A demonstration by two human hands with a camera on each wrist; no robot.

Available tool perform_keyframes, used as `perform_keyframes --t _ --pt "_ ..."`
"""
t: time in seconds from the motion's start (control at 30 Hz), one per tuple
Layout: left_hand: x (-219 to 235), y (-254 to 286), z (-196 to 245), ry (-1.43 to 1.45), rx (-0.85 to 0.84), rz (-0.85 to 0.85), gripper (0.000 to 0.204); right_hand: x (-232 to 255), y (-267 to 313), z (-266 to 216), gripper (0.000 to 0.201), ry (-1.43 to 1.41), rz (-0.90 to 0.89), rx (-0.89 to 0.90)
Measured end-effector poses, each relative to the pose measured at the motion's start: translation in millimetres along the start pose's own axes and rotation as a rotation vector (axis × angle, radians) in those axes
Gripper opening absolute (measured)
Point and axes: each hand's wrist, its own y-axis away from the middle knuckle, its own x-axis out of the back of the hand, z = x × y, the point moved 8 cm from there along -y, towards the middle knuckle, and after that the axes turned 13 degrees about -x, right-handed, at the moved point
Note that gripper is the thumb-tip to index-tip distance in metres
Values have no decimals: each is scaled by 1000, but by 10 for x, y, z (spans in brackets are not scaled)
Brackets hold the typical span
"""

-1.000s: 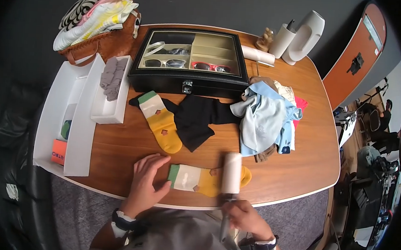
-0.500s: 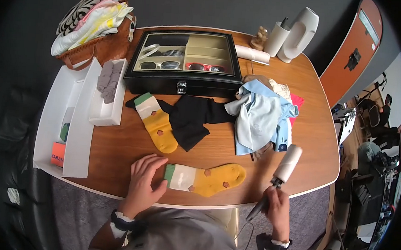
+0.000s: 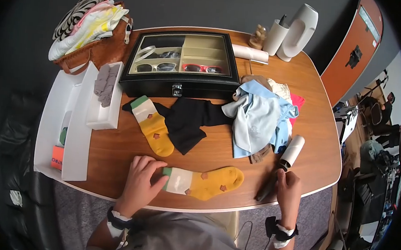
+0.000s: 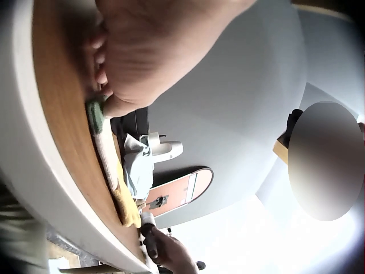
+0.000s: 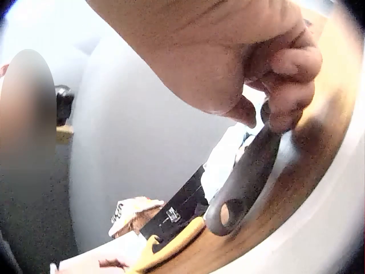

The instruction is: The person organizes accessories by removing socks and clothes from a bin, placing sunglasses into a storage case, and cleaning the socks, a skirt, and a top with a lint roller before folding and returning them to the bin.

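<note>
A curved wooden table (image 3: pixel 318 138), smooth and brown-grained with a white rim, spreads before you. On it stands a black rectangular glasses case (image 3: pixel 152 88), leather-like, with a clear lid and metal clasp. The long white box (image 3: pixel 79 137) to its left has plain flat walls; the pale blue garment (image 3: pixel 256 126) lies in soft folds. Your soft knit sock (image 3: pixel 213 181) lies flat near the front edge, between your hands: yellow foot, white band, green ribbed cuff, brown patches. The lint roller (image 3: pixel 293 151) has a pale cylinder and a dark, smooth handle holed at its end. Your right hand (image 3: pixel 289 189) grips that handle; your left hand (image 3: pixel 140 181) is relaxed, thumb at the cuff. Inside the box, an orange-red packet (image 3: pixel 57 157) bears dark capitals, too small to read surely.
</note>
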Motion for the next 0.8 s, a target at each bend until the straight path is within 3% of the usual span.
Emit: perform_keyframes --t 0.03,0.13,0.2,0.27,0.4,0.47,0.53,0.6,0.67,0.77,0.8 --pt "-8 -9 -8 10 -4 1 30 75 87 -121 34 104 128 109" --pt "-28 -43 0 36 -25 10 25 16 422 -516 16 -76 -2 221" --pt "-42 -76 22 45 -45 13 22 -217 581 -808 13 -28 -90 579" --pt "-49 -85 31 44 -56 19 20 -509 661 -995 22 85 -130 708" --pt "-85 24 -107 214 129 -25 18 -828 663 -1035 25 231 -212 730" --pt "-76 83 -158 361 242 -19 17 -728 653 -1140 27 61 -333 651" --pt "129 52 -75 364 96 170 17 -637 617 -1145 30 -156 -431 519" --pt "355 8 81 348 -35 311 18 -392 680 -1305 32 -249 -296 676" --pt "481 -2 208 227 -196 284 24 -272 759 -1367 34 -227 -236 794" --pt "333 56 244 118 -249 24 29 -343 790 -1250 38 -56 -310 860" --pt "297 80 227 109 -219 21 30 -407 789 -1184 36 -10 -312 828"
